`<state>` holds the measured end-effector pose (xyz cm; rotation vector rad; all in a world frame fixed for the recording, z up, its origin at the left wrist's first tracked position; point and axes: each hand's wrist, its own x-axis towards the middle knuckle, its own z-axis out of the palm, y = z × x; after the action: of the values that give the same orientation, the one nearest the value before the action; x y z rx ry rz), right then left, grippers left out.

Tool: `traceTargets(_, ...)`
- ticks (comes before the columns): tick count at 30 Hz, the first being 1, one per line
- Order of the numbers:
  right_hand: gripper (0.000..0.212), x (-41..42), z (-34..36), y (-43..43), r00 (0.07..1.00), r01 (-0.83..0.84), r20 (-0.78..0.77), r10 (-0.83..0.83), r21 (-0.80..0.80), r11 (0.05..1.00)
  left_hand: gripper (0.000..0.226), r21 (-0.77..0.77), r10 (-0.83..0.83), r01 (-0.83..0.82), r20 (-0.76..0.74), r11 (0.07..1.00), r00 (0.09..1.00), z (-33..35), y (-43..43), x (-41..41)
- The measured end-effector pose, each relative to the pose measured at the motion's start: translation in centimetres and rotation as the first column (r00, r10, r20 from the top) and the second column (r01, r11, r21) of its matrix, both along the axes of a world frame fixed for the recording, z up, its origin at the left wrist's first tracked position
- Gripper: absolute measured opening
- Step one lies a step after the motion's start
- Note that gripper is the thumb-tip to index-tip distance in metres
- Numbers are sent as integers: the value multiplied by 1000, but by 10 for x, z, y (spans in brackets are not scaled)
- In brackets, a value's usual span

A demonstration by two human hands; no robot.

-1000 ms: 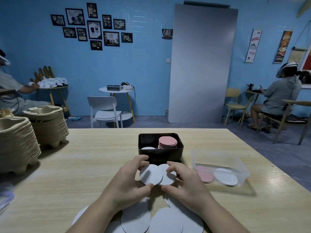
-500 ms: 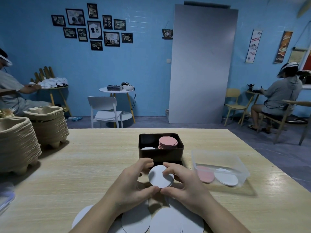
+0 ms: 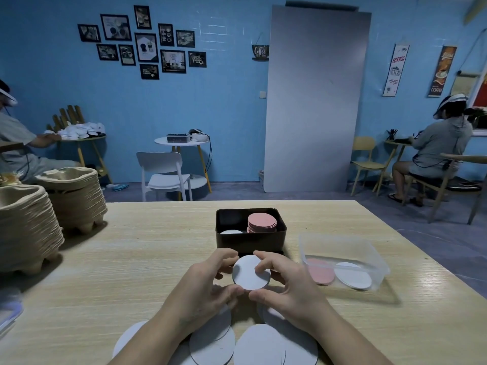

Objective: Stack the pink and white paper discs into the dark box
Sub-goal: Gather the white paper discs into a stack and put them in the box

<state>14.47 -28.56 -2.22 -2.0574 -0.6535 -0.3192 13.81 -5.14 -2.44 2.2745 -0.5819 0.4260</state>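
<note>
The dark box [image 3: 250, 239] stands mid-table with a pink disc stack [image 3: 262, 222] in its right half and a white disc [image 3: 231, 232] showing low in its left half. Just in front of the box, my left hand [image 3: 208, 285] and my right hand [image 3: 284, 283] both pinch a small aligned stack of white discs [image 3: 250, 272] by its edges, tilted up toward me. Several loose white discs [image 3: 261, 346] lie on the table under my wrists.
A clear plastic tub [image 3: 342, 248] to the right holds one pink disc [image 3: 320, 271] and one white disc [image 3: 353, 275]. Stacks of pulp cup carriers [image 3: 39, 214] fill the table's left side. Other seated people work at far tables left and right.
The two overlapping white discs I held have been slid together into one aligned stack between both hands, and lifted slightly toward the box.
</note>
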Motion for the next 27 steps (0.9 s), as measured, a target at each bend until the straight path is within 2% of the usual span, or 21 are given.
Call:
traceTargets(9, 38, 0, -1, 0, 999, 18, -41, -19, -20, 1000, 60, 24, 4, -5, 38, 1000, 999, -4, -3, 3)
traceTargets(15, 39, 0, 0, 0, 1000, 28, -7, -29, -64, 998, 68, 42, -22, 22, 2, 999, 1000, -4, -3, 3)
traceTargets(20, 37, -1, 2, -1, 999, 35, 15, -34, -112, 993, 60, 53, -31, 33, -34, 998, 999, -6, -3, 5)
traceTargets(27, 36, -1, 4, -1, 1000, 13, -8, -14, -136, 991, 62, 69, -40, 43, -52, 997, 998, -4, -1, 4)
